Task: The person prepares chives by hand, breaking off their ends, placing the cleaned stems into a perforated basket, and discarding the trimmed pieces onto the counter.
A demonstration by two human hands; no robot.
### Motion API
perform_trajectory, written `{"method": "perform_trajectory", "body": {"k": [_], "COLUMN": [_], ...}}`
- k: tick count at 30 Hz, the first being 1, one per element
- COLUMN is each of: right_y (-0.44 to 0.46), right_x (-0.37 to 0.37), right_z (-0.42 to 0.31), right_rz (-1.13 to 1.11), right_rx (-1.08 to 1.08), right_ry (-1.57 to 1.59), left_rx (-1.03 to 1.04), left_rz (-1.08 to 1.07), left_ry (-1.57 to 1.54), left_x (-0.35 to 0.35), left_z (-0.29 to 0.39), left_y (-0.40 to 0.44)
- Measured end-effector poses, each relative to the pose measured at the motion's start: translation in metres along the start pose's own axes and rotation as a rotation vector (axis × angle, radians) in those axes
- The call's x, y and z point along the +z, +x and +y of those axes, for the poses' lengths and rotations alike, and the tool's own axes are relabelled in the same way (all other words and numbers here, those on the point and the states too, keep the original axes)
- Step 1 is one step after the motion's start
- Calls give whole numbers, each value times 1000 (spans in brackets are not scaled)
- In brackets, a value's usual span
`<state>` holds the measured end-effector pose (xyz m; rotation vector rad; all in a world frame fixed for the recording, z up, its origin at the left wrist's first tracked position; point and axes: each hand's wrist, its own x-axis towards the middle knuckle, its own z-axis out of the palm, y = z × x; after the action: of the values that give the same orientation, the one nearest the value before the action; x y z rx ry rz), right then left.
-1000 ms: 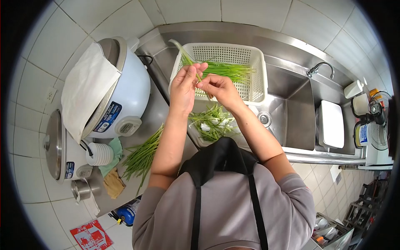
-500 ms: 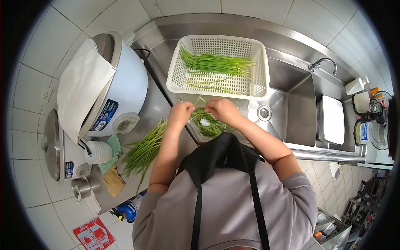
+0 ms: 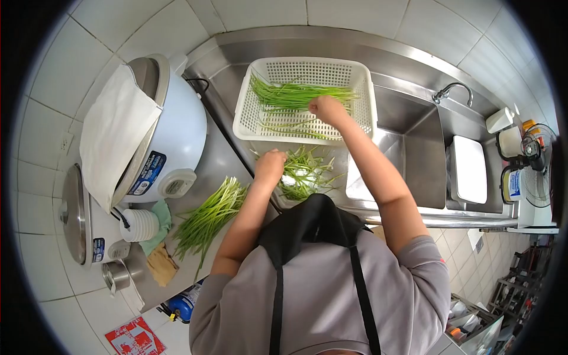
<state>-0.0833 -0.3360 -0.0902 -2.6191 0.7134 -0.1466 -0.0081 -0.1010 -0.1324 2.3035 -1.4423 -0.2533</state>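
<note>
My right hand (image 3: 327, 110) is over the white perforated basket (image 3: 373, 109), fingers pinched together beside the bundle of green chives (image 3: 290, 94) lying inside. Whatever those fingers hold is hidden. A few loose stalks lie lower in the basket. My left hand (image 3: 271, 167) is closed at the left edge of a heap of chive trimmings (image 3: 305, 177), in front of the basket; its grip is too small to make out. Something white shows among the trimmings. Left of my left forearm, a larger bunch of chives (image 3: 210, 216) rests on the steel counter.
A large rice cooker (image 3: 183, 136) with a white cloth stands at left, near a second cooker (image 3: 76, 207). Green and tan cloths lie by the counter edge. On the right are the steel sink (image 3: 423, 160), a faucet (image 3: 452, 92) and a white lidded container (image 3: 470, 168).
My right hand has moved from beside my left hand up and across to the basket. The left hand has shifted slightly right and down, staying by the trimmings.
</note>
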Motion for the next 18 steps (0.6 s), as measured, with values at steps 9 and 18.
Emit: {"method": "perform_trajectory", "body": {"k": [9, 18], "right_y": [35, -9], "right_x": [59, -97], "right_z": [59, -4], "right_rz": [-153, -242], "right_rx": [-191, -276], "right_ry": [-594, 193], "left_rx": [-50, 207], "left_rz": [-30, 464], "left_ry": [-111, -320], "left_x": [-60, -102], "left_z": [36, 60], "left_y": [-8, 24]}}
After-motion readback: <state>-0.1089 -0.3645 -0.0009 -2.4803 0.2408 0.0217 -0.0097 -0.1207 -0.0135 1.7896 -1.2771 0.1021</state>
